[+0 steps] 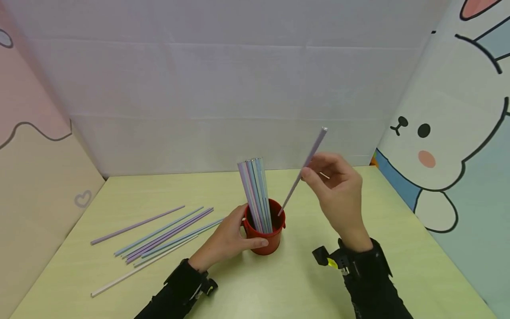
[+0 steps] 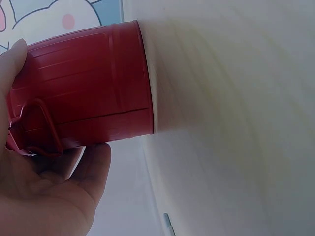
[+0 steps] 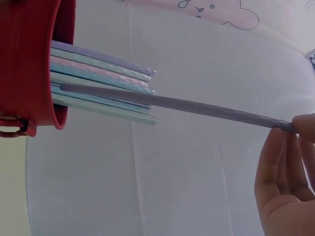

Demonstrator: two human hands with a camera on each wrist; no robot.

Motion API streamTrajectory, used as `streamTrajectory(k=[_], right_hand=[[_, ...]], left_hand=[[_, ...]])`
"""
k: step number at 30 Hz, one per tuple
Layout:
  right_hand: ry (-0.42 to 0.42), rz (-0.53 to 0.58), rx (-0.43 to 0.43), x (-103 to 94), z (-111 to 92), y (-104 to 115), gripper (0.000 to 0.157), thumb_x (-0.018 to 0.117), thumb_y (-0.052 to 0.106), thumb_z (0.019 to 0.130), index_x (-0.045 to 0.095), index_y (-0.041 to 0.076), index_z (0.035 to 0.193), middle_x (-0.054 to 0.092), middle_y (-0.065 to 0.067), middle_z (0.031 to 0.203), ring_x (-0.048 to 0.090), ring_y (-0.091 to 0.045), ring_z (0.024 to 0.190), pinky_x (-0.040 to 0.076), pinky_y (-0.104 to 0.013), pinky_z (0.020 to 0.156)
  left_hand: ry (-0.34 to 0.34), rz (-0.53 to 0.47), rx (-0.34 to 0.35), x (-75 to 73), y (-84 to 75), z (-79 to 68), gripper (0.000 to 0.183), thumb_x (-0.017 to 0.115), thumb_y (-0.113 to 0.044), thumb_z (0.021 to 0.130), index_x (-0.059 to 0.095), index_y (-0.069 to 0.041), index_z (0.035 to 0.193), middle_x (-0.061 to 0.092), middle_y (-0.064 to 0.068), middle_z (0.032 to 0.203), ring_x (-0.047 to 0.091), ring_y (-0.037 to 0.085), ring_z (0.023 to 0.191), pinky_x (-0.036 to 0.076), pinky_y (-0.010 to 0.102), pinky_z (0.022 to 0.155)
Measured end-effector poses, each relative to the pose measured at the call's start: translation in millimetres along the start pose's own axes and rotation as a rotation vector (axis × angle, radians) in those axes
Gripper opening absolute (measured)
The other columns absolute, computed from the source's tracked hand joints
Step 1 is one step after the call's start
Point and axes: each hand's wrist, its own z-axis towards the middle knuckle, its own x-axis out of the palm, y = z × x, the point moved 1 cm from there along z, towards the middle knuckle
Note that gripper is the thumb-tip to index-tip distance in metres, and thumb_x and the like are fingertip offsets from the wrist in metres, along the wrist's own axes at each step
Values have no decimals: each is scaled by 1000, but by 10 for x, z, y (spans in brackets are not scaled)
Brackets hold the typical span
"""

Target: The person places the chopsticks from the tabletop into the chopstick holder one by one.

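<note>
A small red metal cup with side ears (image 1: 268,245) stands upright on the table. Around its left side curls my left hand (image 1: 229,237), the thumb lying across its front. Several pastel chopsticks (image 1: 256,195) lean inside the cup in purple, pink, blue and green. With thumb and fingertips my right hand (image 1: 338,190) pinches a purple chopstick (image 1: 303,172) near its upper part. That chopstick slants down to the left, its thin tip at the cup's mouth. In the right wrist view, the held chopstick (image 3: 197,106) overlaps those in the cup.
Left of the cup, several loose chopsticks (image 1: 167,239) lie on the pale yellow table (image 1: 295,283), mostly purple and blue. A whitish chopstick (image 1: 119,280) lies nearest the front. A white back wall (image 1: 199,88) and printed side panels (image 1: 450,146) surround the table.
</note>
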Motion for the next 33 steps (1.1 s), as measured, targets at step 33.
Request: streamTrajectory(k=[33], right_hand=[[249,-298,253,297,-99,-340,20,68,1,86,63,1,106,64,-13,86,62,-25,78,56,-41,77]], left_hand=[[5,-5,-2,-43,-71,34,84,80,-46,73,32,-37,141,46,-15,131,46,6,117,45,34,95]])
